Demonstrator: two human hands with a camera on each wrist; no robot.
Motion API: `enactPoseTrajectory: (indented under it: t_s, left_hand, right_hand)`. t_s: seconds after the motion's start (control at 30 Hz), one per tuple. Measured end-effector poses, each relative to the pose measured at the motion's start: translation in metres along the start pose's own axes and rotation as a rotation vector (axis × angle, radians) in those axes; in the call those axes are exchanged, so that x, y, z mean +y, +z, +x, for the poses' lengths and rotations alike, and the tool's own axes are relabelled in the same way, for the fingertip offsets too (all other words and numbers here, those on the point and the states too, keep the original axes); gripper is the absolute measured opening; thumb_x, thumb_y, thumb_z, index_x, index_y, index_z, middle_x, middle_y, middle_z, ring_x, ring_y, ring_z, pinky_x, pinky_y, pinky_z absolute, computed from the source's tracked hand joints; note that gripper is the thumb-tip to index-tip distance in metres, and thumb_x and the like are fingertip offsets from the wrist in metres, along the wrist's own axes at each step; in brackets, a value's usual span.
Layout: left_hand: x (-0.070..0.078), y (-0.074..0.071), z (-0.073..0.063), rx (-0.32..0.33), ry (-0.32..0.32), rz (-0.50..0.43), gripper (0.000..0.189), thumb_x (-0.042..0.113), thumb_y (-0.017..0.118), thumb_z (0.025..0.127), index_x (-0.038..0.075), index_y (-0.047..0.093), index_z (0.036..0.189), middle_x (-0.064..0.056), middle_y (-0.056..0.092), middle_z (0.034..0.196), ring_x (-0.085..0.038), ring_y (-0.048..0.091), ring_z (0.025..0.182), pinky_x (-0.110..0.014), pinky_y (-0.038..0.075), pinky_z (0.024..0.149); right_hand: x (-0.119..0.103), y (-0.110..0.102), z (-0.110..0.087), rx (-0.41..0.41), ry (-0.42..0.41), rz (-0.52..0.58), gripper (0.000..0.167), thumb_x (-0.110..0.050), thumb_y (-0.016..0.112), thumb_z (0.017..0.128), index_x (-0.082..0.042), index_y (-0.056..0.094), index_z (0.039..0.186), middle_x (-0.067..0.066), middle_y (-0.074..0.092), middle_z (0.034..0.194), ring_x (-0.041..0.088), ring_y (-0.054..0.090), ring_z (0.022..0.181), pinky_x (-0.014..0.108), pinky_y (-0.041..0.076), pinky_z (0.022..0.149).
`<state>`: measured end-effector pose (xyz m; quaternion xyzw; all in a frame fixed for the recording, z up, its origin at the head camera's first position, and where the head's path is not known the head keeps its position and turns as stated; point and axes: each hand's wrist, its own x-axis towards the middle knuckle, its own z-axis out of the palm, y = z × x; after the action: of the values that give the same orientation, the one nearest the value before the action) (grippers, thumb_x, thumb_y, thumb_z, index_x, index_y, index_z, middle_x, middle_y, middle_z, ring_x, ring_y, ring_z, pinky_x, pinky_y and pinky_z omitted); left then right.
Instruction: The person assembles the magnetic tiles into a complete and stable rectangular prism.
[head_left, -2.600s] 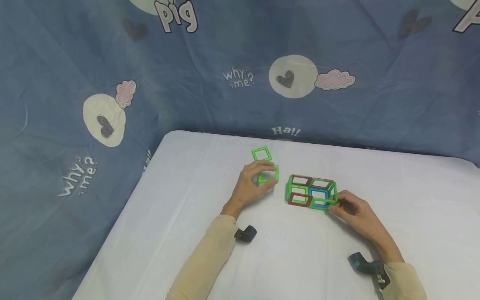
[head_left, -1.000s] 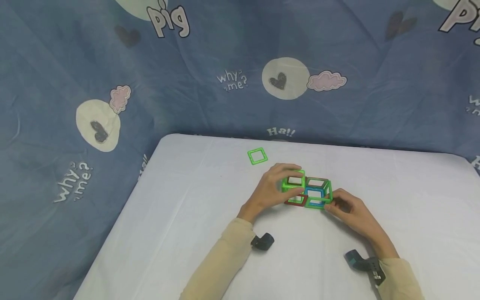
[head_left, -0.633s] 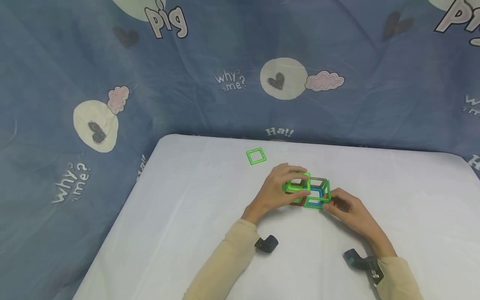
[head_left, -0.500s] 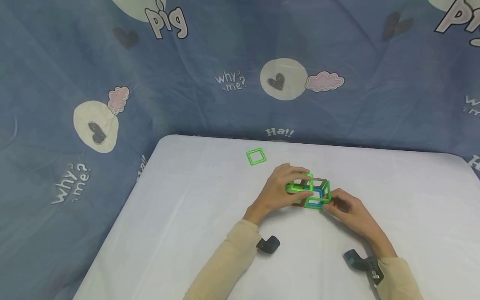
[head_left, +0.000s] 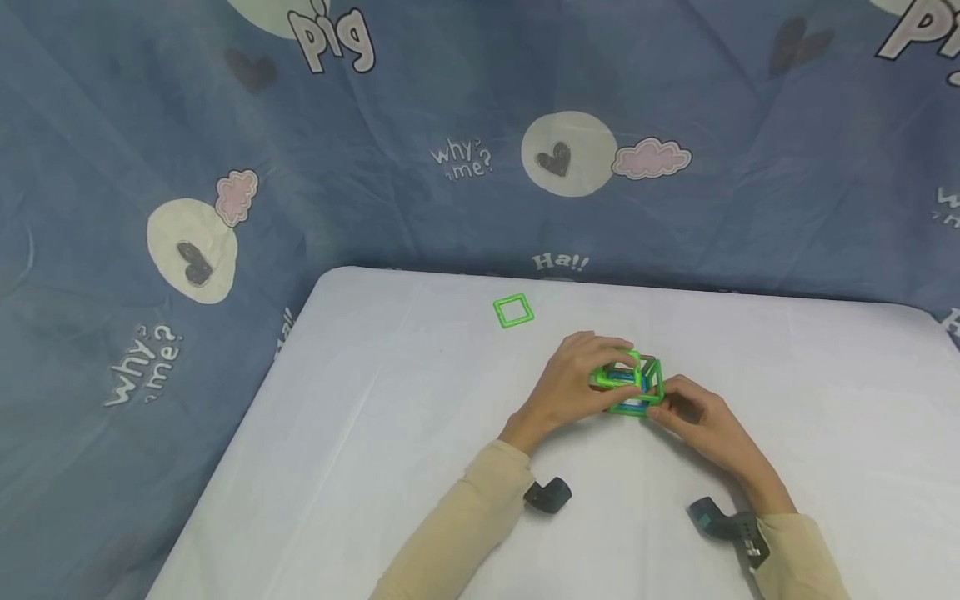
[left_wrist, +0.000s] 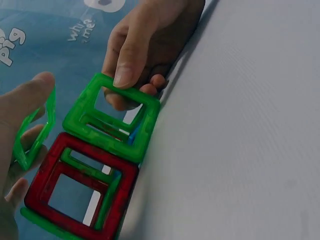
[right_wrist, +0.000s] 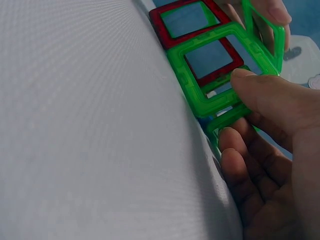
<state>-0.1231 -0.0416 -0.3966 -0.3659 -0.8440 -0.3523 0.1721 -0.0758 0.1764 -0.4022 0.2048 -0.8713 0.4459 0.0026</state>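
Magnetic building tiles form an open-topped block; its front shows a red square tile point(left_wrist: 129, 182) beside a green square tile point(left_wrist: 102, 142) in the left wrist view, with some blue inside. My left hand point(head_left: 570, 382) pinches a separate green square tile point(right_wrist: 279, 47) between thumb and fingers, held over the block's top. In the head view that hand covers the block's left half. My right hand point(head_left: 705, 423) grips the block's right end, its thumb on the green front tile, as the right wrist view shows. Whether the held tile touches the block, I cannot tell.
One loose green square tile point(head_left: 518, 322) lies flat on the white table point(head_left: 375, 433), behind and left of the block. A blue printed cloth point(head_left: 420, 208) hangs along the back and left. Dark wrist cameras point(head_left: 551, 497) sit at both sleeves.
My left hand has picked the green tile up from the table and carried it right, over the block, toward its right half. My right hand keeps its grip on the block's end.
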Motion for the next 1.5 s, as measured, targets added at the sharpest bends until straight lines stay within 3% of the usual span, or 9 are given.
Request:
enactPoseTrajectory:
  t_s: [0.27,0.47,0.77,1.5]
  left_hand:
    - [0.009,0.005,0.008,-0.016,-0.014,0.060,0.033,0.044,0.076,0.076,0.023,0.070,0.102,0.007,0.066,0.118,-0.005,0.056,0.115,-0.029,0.029,0.114]
    - [0.011,0.007,0.008,-0.037,-0.023,0.082,0.037,0.046,0.074,0.078,0.023,0.068,0.106,0.008,0.066,0.119,-0.005,0.056,0.116,-0.033,0.032,0.113]
    - [0.014,0.009,0.010,-0.048,-0.051,0.142,0.042,0.050,0.073,0.076,0.026,0.066,0.110,0.012,0.065,0.119,-0.003,0.055,0.115,-0.022,0.035,0.104]
    - [0.019,0.011,0.015,-0.112,-0.061,0.173,0.043,0.052,0.073,0.075,0.027,0.065,0.108,0.016,0.066,0.113,0.002,0.056,0.111,-0.027,0.033,0.108]
  right_hand:
    - [0.019,0.003,0.000,0.005,-0.026,0.016,0.019,-0.006,0.068,0.086,-0.010,0.064,0.104,-0.004,0.057,0.087,0.005,0.051,0.079,0.016,0.041,0.075]
    - [0.006,0.001,0.001,-0.002,-0.039,0.050,0.019,-0.001,0.067,0.085,-0.007,0.064,0.102,-0.001,0.058,0.086,0.007,0.052,0.078,0.015,0.042,0.074]
    - [0.003,0.000,0.001,-0.005,-0.041,0.056,0.020,-0.001,0.067,0.085,-0.008,0.064,0.103,-0.001,0.059,0.086,0.007,0.052,0.077,0.015,0.043,0.074]
    - [0.000,0.001,0.000,0.004,-0.045,0.059,0.019,-0.001,0.067,0.084,-0.008,0.063,0.101,-0.001,0.058,0.085,0.006,0.052,0.078,0.015,0.042,0.073]
